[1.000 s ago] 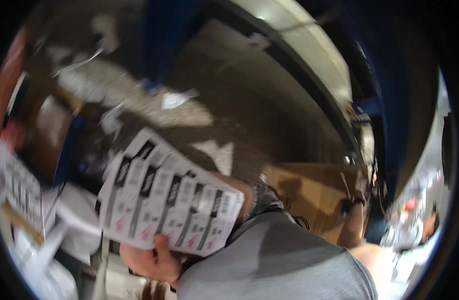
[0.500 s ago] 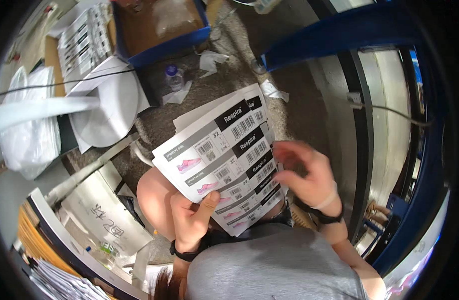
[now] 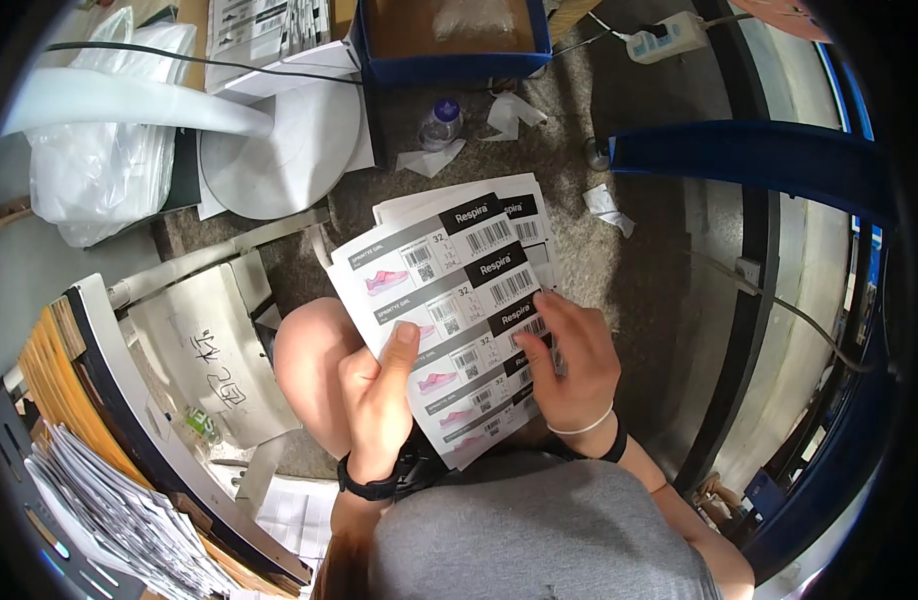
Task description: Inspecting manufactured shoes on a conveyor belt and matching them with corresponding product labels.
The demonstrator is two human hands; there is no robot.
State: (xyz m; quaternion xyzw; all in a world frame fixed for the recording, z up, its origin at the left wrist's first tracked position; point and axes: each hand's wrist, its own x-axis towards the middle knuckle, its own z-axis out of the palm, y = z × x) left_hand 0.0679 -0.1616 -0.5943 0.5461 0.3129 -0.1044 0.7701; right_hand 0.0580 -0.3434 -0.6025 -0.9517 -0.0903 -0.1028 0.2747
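Note:
A small stack of white label sheets (image 3: 449, 345), printed with pink shoes, barcodes and black blocks, is tilted above my lap. My left hand (image 3: 377, 405) grips the sheets at their left edge, thumb on top and the other fingers hidden beneath. At the right edge is my right hand (image 3: 582, 375), its thumb and forefinger spread, their tips at the top sheet's surface. More sheets (image 3: 541, 215) show behind the top one, slightly fanned at the far side.
On the floor ahead stand a bottle with a blue-purple cap (image 3: 441, 127) and scraps of white paper (image 3: 609, 210). Farther off is a blue-walled box (image 3: 459, 69). A round white disc (image 3: 279, 165) and plastic bags (image 3: 99, 165) lie left. Stacked papers (image 3: 129, 520) stand near left; a blue beam (image 3: 739, 152) juts in from the right.
My right hand has moved left and in to the sheets' right edge. The left hand still grips the stack. The view has shifted, so the surroundings appear displaced.

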